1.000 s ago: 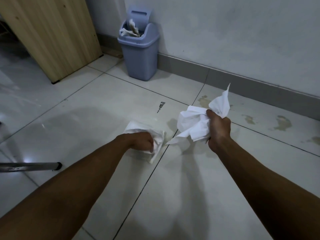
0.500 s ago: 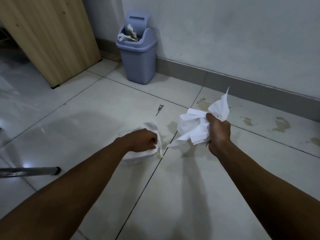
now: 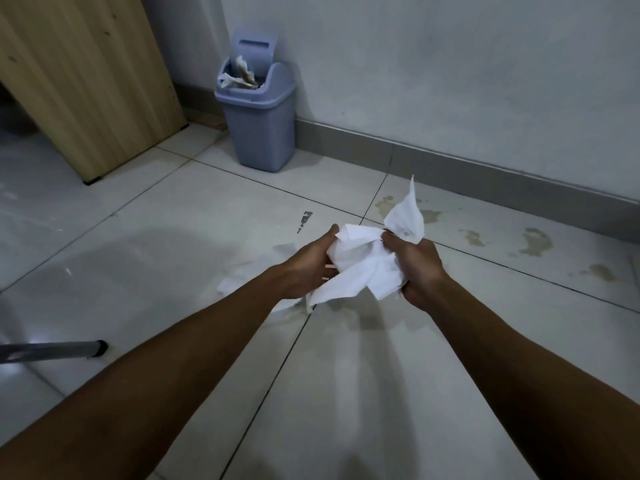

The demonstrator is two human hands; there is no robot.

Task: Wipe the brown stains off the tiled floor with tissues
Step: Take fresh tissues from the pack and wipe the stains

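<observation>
White tissues [image 3: 360, 268], one crumpled wad, held above the tiled floor [image 3: 381, 393]: right hand [image 3: 417, 268] grips it, left hand [image 3: 308, 268] cups its side with fingers curled, probably bunching a fresh wiping face. One flat tissue [image 3: 239, 278] lies below. About six brown stains [image 3: 535, 241] remain near the wall; one bin [image 3: 258, 109] stands behind.

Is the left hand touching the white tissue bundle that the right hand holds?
Touching. The head view shows the left hand cupped against the left side of the white tissue bundle, thumb on its top edge, while the right hand grips it.
</observation>
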